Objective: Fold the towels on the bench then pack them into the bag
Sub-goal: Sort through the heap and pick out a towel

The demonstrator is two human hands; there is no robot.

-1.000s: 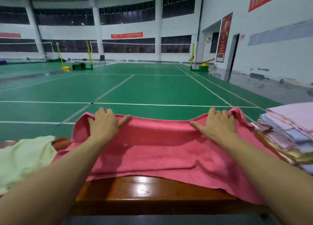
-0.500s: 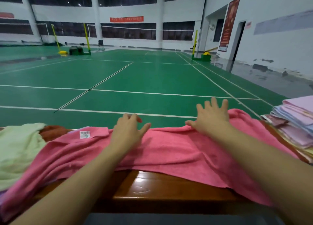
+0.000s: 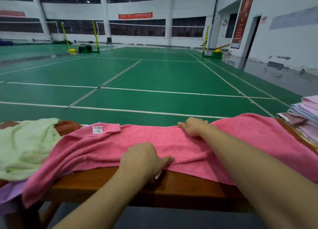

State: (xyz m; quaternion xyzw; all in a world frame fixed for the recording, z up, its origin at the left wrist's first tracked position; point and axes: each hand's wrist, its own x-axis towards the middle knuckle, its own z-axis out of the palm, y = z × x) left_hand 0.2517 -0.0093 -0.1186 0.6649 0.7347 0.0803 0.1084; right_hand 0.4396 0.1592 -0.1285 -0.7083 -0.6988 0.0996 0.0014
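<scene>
A pink towel lies lengthwise along the wooden bench, with a white label showing near its far left corner. At the towel's near edge, my left hand pinches the cloth, thumb on top and fingers curled under. My right hand is at the far edge, its fingers curled on the cloth there. No bag is in view.
A pale green towel lies crumpled at the left end of the bench, over an orange-brown one and a purple one. Folded pastel towels are stacked at the right end. Green court floor lies beyond the bench.
My left hand came back from the towel's far edge to its near edge and took hold. My right hand's spread fingers curled onto the far edge. The towel now lies longer along the bench.
</scene>
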